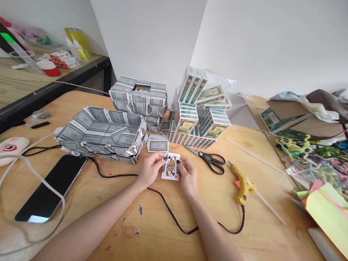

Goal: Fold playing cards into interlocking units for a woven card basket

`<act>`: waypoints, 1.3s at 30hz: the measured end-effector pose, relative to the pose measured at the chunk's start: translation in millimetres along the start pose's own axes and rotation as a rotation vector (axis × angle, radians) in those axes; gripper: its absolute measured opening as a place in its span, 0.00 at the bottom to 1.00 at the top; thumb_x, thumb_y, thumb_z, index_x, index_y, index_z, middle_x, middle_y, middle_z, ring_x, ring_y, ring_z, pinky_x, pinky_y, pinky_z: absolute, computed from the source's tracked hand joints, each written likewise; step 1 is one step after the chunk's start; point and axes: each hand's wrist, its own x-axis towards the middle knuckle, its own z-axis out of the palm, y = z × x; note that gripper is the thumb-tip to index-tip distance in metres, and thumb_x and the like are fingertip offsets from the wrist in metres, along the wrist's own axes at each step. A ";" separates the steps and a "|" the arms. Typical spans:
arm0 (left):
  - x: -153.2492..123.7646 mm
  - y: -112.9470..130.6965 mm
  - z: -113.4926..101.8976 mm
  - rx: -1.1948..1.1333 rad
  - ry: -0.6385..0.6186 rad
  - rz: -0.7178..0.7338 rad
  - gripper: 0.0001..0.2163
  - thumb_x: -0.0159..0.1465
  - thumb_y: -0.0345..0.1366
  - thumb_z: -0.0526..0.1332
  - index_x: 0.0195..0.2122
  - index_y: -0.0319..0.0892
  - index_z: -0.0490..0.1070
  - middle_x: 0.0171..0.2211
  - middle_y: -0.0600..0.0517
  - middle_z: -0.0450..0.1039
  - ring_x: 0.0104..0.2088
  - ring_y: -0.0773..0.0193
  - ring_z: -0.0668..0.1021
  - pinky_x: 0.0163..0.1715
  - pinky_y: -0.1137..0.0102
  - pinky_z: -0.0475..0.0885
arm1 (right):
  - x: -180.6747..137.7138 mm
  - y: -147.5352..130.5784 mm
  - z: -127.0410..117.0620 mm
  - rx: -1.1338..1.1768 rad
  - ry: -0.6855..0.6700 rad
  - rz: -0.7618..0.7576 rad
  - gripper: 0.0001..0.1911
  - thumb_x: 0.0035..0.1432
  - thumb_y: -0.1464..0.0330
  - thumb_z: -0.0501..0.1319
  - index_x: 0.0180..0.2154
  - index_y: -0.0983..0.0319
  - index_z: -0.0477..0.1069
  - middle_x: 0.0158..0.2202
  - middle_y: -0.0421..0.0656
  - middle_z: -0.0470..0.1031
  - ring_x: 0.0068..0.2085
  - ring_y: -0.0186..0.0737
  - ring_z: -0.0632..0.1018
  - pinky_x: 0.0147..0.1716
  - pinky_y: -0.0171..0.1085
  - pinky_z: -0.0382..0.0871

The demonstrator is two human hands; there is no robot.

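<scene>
Left hand: I see the left hand (149, 169) closed in a pinch on the left edge of a playing card (171, 167), thumb on the face and fingertips behind.
Right hand: the right hand (189, 177) pinches the card's right edge the same way, its dark-painted nails near the rim.
Card: a queen of clubs, face toward me, held between the two hands at the middle of the counter (152, 239). I cannot tell whether its lower edge touches the wood.
Just beyond: a small face-down stack of cards (158, 145) lies near the fingertips, apart from them.
Left side: a woven tray of folded cards (103, 134) sits beside the left hand, with a second folded-card build (140, 96) behind it.
Right side: black-handled scissors (210, 159) lie near the right hand, and a yellow glue gun (243, 183) lies further out.
Cable: a black cable (168, 210) runs under both forearms to the glue gun.
Back: a pile of card boxes (198, 116) stands by the wall.
Far left: a dark phone (51, 188) lies flat.
</scene>
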 end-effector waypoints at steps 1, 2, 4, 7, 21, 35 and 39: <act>-0.2 0.1 -0.2 0.000 -0.006 -0.001 0.07 0.54 0.35 0.58 0.32 0.37 0.69 0.27 0.51 0.75 0.28 0.64 0.76 0.28 0.72 0.69 | -0.3 -0.5 0.2 0.010 -0.007 0.006 0.12 0.50 0.63 0.58 0.36 0.61 0.68 0.21 0.35 0.66 0.22 0.31 0.66 0.22 0.31 0.60; -0.4 0.2 -0.4 0.000 -0.012 -0.001 0.07 0.54 0.35 0.58 0.32 0.37 0.69 0.27 0.52 0.74 0.28 0.65 0.75 0.28 0.73 0.69 | -0.7 -1.1 0.3 0.015 -0.012 0.012 0.11 0.50 0.63 0.58 0.36 0.61 0.68 0.22 0.35 0.66 0.22 0.31 0.66 0.22 0.31 0.60; -0.7 0.3 -0.9 -0.002 -0.023 0.002 0.06 0.55 0.35 0.58 0.30 0.38 0.68 0.25 0.53 0.73 0.27 0.65 0.75 0.28 0.73 0.68 | -1.5 -2.0 0.6 0.018 -0.016 0.013 0.10 0.50 0.63 0.59 0.35 0.60 0.67 0.22 0.35 0.67 0.22 0.32 0.66 0.23 0.31 0.60; -0.9 0.2 -1.7 -0.009 -0.035 0.014 0.05 0.55 0.34 0.57 0.29 0.39 0.67 0.24 0.55 0.72 0.26 0.67 0.73 0.26 0.75 0.66 | -1.9 -2.1 0.6 0.042 -0.049 0.014 0.09 0.50 0.63 0.58 0.34 0.60 0.67 0.24 0.36 0.68 0.24 0.32 0.67 0.24 0.31 0.61; -1.7 -5.1 -3.4 0.043 0.013 0.100 0.03 0.53 0.33 0.57 0.26 0.39 0.68 0.23 0.56 0.68 0.24 0.70 0.69 0.24 0.76 0.64 | 0.4 0.1 -3.3 0.144 -0.113 0.136 0.09 0.49 0.64 0.60 0.33 0.60 0.68 0.26 0.37 0.69 0.22 0.31 0.66 0.21 0.29 0.60; -11.3 -3.4 -2.6 0.320 0.037 0.286 0.06 0.56 0.32 0.55 0.28 0.40 0.71 0.25 0.53 0.72 0.27 0.67 0.73 0.28 0.75 0.67 | 2.1 0.4 -2.5 0.158 -0.056 0.166 0.05 0.43 0.66 0.60 0.27 0.60 0.68 0.23 0.36 0.70 0.22 0.32 0.67 0.21 0.31 0.59; -11.5 -0.1 -0.7 0.320 0.010 0.265 0.06 0.57 0.32 0.54 0.30 0.40 0.70 0.26 0.53 0.71 0.26 0.68 0.72 0.26 0.76 0.66 | 2.3 1.7 -2.0 0.192 -0.051 0.167 0.05 0.43 0.67 0.61 0.26 0.60 0.67 0.21 0.35 0.69 0.21 0.31 0.66 0.21 0.30 0.58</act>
